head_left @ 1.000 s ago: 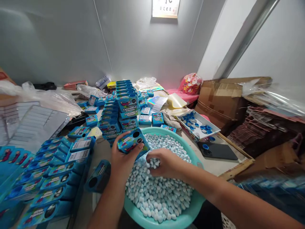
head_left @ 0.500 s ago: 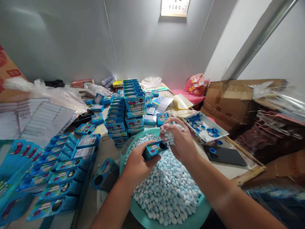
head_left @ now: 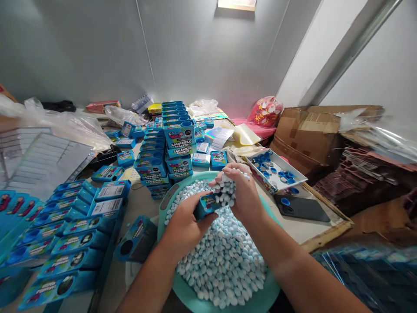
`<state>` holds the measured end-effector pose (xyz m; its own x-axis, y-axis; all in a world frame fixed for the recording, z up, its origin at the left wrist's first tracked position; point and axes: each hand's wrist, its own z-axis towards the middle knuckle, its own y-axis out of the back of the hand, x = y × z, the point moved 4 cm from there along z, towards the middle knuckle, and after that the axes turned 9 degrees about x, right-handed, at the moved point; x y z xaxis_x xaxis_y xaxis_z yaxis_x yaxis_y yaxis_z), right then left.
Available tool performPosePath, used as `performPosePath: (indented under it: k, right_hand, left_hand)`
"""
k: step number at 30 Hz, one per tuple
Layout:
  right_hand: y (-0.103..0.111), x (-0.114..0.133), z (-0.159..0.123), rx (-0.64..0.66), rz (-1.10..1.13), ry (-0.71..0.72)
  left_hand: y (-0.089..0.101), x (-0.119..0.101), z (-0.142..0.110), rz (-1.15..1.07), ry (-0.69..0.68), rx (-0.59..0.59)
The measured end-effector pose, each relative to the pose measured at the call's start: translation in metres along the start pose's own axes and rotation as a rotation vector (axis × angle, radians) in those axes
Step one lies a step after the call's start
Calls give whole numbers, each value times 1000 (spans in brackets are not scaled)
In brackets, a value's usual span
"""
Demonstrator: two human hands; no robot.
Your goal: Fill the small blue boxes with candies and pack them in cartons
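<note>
My left hand (head_left: pixel 185 219) is wrapped round a small blue candy box (head_left: pixel 206 206), tilted above a teal basin (head_left: pixel 166 204). White and pale blue candies (head_left: pixel 224 261) fill the basin. Cupped over the box's right end, my right hand (head_left: pixel 243 191) grips a heap of candies (head_left: pixel 228 189). The heap hides the box's opening. Left of the basin lies another blue box (head_left: pixel 137 239) with a dark round hole in its top.
Stacked blue boxes (head_left: pixel 179 141) stand behind the basin, and rows of boxes (head_left: pixel 81 234) lie at left. On the right are a tray (head_left: pixel 276 171) of blue caps, a dark phone (head_left: pixel 306 208) and cardboard boxes (head_left: pixel 302 134).
My right hand has brought its candies left and over the box's end, covering the opening. My left hand still holds the box. The whole view has shifted slightly.
</note>
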<state>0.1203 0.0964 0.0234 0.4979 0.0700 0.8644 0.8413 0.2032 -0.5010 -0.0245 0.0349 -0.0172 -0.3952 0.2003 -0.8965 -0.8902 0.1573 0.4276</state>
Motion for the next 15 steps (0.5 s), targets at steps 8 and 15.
performPosePath:
  k: [8, 15]
  right_hand:
    - [5, -4, -1, -2, 5, 41]
    - [4, -8, 5, 11, -8, 20]
  left_hand:
    - [0, -3, -1, 20, 0, -19]
    - [0, 4, -1, -73, 54, -33]
